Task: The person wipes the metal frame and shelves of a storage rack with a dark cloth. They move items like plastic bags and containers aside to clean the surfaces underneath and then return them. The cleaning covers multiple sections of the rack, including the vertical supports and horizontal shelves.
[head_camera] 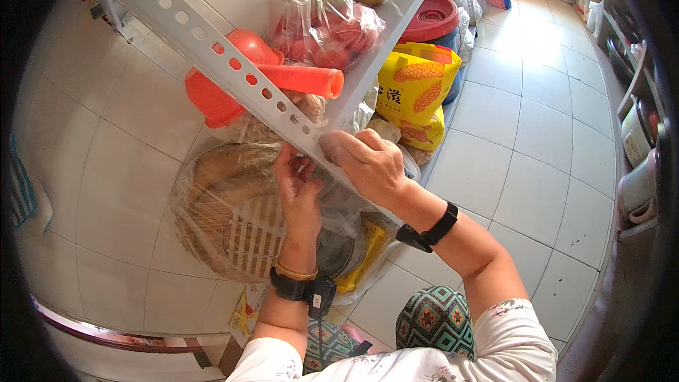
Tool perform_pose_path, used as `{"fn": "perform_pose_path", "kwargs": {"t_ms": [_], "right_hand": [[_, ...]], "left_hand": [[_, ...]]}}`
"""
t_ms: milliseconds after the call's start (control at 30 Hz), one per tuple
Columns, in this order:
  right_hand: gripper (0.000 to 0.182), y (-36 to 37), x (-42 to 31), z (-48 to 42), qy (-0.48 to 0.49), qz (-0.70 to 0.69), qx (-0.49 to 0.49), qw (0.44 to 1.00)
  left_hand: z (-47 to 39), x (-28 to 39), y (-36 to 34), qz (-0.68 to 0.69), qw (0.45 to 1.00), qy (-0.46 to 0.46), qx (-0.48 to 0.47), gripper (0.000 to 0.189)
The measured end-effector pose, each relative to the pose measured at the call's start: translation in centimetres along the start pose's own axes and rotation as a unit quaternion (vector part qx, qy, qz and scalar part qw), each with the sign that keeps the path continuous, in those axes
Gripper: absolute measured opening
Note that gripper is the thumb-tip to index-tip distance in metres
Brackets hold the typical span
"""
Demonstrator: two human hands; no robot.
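Observation:
Both my hands are at a light grey perforated metal angle post (260,82) of a shelf rack. My right hand (374,164) is at the post's outer side, fingers bent and fingertips against the metal. Anything small pinched there is hidden. On the inner side, my left hand (299,191) reaches up with curled fingers close behind the post. Whether those fingers hold anything is unclear. Below my left hand lies a clear plastic bag (228,212) over woven basketry. A red-orange plastic ladle (297,78) with a hollow handle rests on the shelf (366,66) behind the post.
Tied plastic bags of red produce (329,37) sit on the shelf. Beyond it stand a yellow printed bag (416,93) and a bucket with a dark red lid (432,16). At right, a rack holds a light-coloured pot (636,191). White tiles (536,180) cover the floor.

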State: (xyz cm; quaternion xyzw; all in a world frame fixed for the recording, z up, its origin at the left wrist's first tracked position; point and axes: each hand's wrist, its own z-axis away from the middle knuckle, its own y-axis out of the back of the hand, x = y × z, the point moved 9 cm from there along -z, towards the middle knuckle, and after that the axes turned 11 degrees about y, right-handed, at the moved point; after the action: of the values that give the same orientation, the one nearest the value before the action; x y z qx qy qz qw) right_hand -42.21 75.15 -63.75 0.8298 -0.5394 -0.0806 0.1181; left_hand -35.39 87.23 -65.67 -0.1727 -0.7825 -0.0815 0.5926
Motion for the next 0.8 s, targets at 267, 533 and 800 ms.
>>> {"fn": "perform_pose_path", "kwargs": {"t_ms": [267, 533, 800], "right_hand": [[0.028, 0.2, -0.2, 0.2, 0.026, 0.019, 0.011, 0.999], [0.016, 0.0, 0.2, 0.3, -0.004, -0.032, -0.031, 0.999], [0.017, -1.4, 3.6, -0.5, -0.241, -0.275, 0.075, 0.928]], "left_hand": [[0.0, 0.4, -0.1, -0.023, 1.000, -0.017, 0.008, 0.070], [0.2, 0.1, 0.2, -0.033, 0.999, 0.002, 0.024, 0.071], [-0.1, 0.2, -0.3, -0.015, 1.000, -0.021, -0.008, 0.070]]}}
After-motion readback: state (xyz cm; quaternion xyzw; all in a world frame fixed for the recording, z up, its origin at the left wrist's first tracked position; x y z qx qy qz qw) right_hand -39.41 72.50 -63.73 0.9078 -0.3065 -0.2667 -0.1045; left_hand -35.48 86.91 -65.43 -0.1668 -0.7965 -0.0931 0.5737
